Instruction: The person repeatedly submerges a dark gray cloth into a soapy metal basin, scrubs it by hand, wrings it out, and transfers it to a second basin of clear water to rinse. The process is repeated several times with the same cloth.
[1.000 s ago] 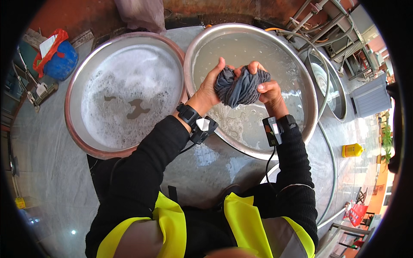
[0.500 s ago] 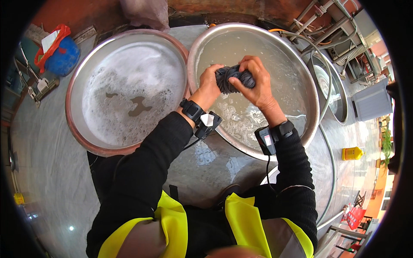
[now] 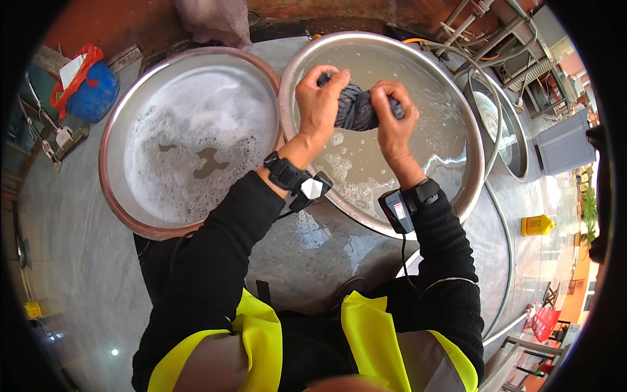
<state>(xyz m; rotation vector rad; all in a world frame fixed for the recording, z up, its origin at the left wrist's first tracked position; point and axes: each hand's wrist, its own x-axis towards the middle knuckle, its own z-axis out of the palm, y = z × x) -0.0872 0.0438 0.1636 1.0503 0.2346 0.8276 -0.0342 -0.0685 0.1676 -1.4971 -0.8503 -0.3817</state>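
Note:
A dark grey cloth [image 3: 356,108], twisted into a thick rope, is stretched between my hands above the right metal basin [image 3: 481,153]. My left hand [image 3: 319,103] is closed round its left end, and my right hand [image 3: 394,117] grips the right end. Cloudy water with patches of foam fills this basin. Beside it on the left stands another large basin [image 3: 108,186] with a reddish rim, its water mostly covered in white suds. Folds of the cloth inside my fists are hidden.
A hose [image 3: 501,225] runs over the right basin's edge and along the floor. Further right are a smaller metal basin [image 3: 520,171], a grey plastic tub [image 3: 567,145] and a yellow jug [image 3: 537,225]. At far left sits a blue bucket [image 3: 95,91] with a red bag.
My hands have turned and drawn slightly apart. The left hand has risen, and the cloth between them now shows a longer, tighter twist.

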